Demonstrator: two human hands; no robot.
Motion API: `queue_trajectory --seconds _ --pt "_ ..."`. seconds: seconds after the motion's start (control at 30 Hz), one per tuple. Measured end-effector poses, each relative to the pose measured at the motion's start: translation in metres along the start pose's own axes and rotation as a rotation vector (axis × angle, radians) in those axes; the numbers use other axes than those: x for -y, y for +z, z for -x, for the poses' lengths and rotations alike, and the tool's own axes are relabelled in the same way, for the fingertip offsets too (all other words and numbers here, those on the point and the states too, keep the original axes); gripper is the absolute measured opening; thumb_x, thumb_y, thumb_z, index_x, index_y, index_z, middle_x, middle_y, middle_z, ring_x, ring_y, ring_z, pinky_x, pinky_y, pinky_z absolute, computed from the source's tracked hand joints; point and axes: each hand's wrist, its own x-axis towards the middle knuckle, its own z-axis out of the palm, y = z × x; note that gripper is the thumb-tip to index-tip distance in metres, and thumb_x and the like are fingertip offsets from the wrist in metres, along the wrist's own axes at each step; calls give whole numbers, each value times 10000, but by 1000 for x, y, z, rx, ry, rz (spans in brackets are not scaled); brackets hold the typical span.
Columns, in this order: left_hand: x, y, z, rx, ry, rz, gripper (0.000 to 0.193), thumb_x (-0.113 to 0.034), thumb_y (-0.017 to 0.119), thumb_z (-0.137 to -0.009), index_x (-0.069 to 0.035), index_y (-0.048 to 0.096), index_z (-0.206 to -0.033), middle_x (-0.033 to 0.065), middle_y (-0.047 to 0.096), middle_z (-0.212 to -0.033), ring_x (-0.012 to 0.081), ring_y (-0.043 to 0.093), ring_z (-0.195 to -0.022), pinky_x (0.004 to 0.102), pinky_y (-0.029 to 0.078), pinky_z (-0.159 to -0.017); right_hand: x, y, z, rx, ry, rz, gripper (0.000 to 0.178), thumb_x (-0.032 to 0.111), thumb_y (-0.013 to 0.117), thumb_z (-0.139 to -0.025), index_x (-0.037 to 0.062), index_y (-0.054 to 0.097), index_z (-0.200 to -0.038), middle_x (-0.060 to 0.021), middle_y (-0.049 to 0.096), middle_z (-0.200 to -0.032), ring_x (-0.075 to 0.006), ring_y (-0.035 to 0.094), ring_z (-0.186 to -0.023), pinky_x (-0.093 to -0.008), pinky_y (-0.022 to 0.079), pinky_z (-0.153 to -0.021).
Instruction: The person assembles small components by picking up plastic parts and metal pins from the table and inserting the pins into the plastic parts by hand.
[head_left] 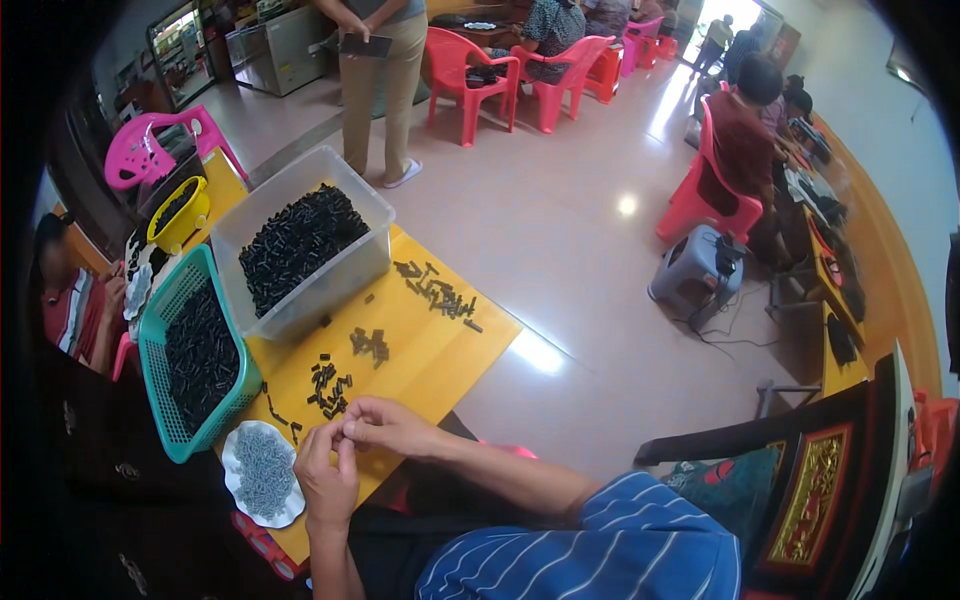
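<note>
over the yellow bench, our left hand and right hand touch; whether either grip is closed on something, we cannot tell. small black pieces lie just beyond.

A bright doorway shone at the far end, reflections gleamed on the glossy pale floor, pinkish-red plastic chairs and a grey stool stood about, and a pale wall curved along the right.
</note>
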Motion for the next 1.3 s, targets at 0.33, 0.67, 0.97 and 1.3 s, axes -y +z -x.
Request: queue_trajectory --seconds 0.33,0.67,0.97,1.3 --pt "5 2 4 -4 -87 185 248 51 713 -834 7 677 -1076 131 700 -879 245 685 -756 345 532 -721 6 -2 3 -35 -23 -20 177 231 660 -1029 60 614 -1018 15 632 -840 -69 598 -759 -230 496 -694" --pt "18 -7 10 98 -392 794 60 -7 711 -915 -10 665 -953 16 684 -850 71 635 -762 213 505 -713 21 -4 9 160 173 -173 210 305 707 -998 101 659 -1011 23 688 -871 -58 657 -780 -212 529 -713" --pt "12 -8 14 34 -348 646 56 -37 684 -945 8 672 -976 4 673 -840 62 609 -742 212 486 -696 23 1 8 129 226 -188 243 325 706 -997 88 650 -1011 19 669 -881 -64 633 -796 -220 512 -742" --pt "9 -1 12 9 -328 629 101 -66 597 -1006 9 663 -991 29 665 -873 71 591 -747 222 480 -695 25 -3 8 106 215 -155 242 327 692 -1008 89 648 -1008 24 667 -870 -56 629 -797 -212 505 -737"
